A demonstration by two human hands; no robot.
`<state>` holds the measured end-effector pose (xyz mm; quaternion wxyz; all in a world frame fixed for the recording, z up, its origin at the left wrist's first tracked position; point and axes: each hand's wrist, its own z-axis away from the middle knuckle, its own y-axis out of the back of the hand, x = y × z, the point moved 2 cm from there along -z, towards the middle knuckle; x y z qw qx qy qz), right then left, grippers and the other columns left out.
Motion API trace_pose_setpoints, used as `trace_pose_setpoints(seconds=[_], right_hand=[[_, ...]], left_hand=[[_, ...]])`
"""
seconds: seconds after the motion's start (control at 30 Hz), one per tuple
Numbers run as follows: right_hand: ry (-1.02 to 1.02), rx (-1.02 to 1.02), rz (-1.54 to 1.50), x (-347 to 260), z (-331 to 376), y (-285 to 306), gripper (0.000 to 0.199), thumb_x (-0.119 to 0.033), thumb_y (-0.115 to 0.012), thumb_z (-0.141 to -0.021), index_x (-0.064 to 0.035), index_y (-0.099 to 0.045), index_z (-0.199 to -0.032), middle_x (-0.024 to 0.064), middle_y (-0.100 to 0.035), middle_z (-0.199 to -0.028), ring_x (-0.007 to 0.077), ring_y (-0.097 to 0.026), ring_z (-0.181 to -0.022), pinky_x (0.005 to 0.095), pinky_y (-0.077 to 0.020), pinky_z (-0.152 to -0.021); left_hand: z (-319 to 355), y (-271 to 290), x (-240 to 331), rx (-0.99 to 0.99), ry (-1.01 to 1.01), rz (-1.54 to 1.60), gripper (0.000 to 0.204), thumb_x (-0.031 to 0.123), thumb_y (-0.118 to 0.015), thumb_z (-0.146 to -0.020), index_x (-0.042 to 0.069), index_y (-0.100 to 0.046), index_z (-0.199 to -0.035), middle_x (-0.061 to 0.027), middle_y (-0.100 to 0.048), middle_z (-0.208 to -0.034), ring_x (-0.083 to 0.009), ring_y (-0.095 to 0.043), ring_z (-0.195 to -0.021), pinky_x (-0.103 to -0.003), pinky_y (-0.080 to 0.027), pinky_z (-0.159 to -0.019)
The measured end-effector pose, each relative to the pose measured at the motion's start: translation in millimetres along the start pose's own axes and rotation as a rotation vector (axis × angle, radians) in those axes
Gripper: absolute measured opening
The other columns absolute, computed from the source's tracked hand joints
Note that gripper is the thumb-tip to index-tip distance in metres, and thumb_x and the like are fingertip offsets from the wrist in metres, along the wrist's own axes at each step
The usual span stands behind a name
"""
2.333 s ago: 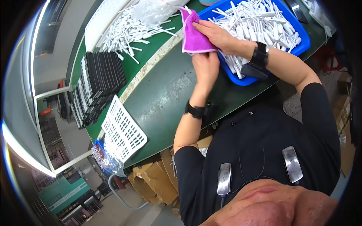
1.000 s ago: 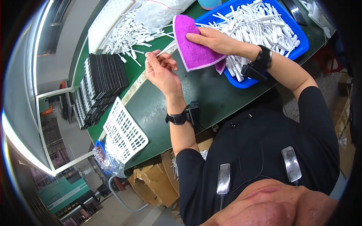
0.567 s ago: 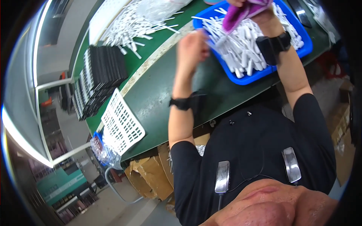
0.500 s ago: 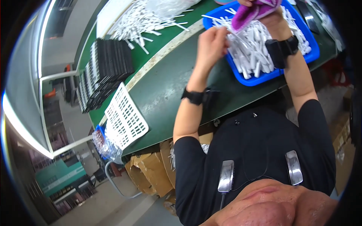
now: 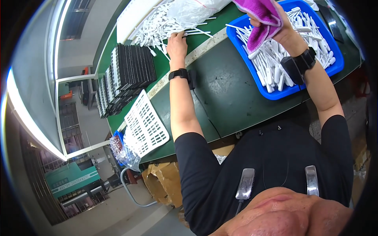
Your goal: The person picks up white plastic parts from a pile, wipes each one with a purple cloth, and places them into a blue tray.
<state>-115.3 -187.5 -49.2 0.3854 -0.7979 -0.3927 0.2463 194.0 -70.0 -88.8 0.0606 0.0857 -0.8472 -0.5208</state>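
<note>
My left hand (image 5: 177, 46) is stretched out to the near edge of a loose pile of white plastic sticks (image 5: 157, 25), its fingers slightly apart and touching the sticks. Some of those sticks have thicker ends. At the upper right, my right hand (image 5: 286, 34) is closed on a purple cloth (image 5: 264, 17), which drapes past the fingers. Just below the cloth's lower tip shows the rounded end of a white stick (image 5: 254, 54); whether the hand grips it is unclear. Beneath this hand stands a blue tray (image 5: 271, 94) filled with similar white sticks.
Stacked black slotted racks (image 5: 134, 67) stand left of my left hand. A white perforated basket (image 5: 147, 126) leans at the table's left end, near a clear bag (image 5: 128, 155). Another clear plastic bag (image 5: 193, 13) lies over the pile. Cardboard boxes (image 5: 163, 181) sit below the green table (image 5: 224, 98).
My left hand has moved left from beside the blue tray to the pile of sticks. My right hand still holds the purple cloth above the tray. The whole view has shifted slightly.
</note>
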Motion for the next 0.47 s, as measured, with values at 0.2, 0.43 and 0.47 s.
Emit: trace_pose_setpoints(seconds=[0.2, 0.43, 0.47], right_hand=[[-0.048, 0.463, 0.279, -3.5, 8.1, -9.7, 0.035, -0.034, -0.044, -0.094, -0.0074, -0.055, -0.113, 0.0129, -0.064, -0.085, 0.0259, -0.062, -0.064, 0.0338, -0.0536, -0.053], [-0.089, 0.651, 0.331, 0.0, 2.7, -20.9, 0.036, -0.037, -0.042, -0.094, -0.0115, -0.054, -0.117, 0.0132, -0.064, -0.086, 0.0257, -0.063, -0.063, 0.0317, -0.0544, -0.048], [-0.087, 0.678, 0.306, 0.9, -0.7, -21.8, 0.037, -0.038, -0.042, -0.094, -0.0125, -0.053, -0.119, 0.0133, -0.064, -0.087, 0.0258, -0.063, -0.063, 0.0325, -0.0541, -0.047]], left_hand=[[7.0, 2.9, 5.6, -0.082, -0.172, -0.149, 0.017, 0.021, -0.060, -0.083, 0.010, -0.067, -0.093, -0.0094, -0.063, -0.097, -0.0286, -0.058, -0.090, -0.039, -0.047, -0.076], [13.8, 8.0, 4.0, -0.133, -0.116, -0.023, 0.020, 0.025, -0.060, -0.083, 0.008, -0.066, -0.090, -0.0100, -0.065, -0.090, -0.0295, -0.057, -0.088, -0.040, -0.047, -0.076], [12.5, 5.3, -2.6, -0.216, -0.145, -0.137, 0.029, 0.024, -0.064, -0.079, 0.011, -0.061, -0.106, -0.0083, -0.063, -0.098, -0.0286, -0.057, -0.090, -0.042, -0.044, -0.076]])
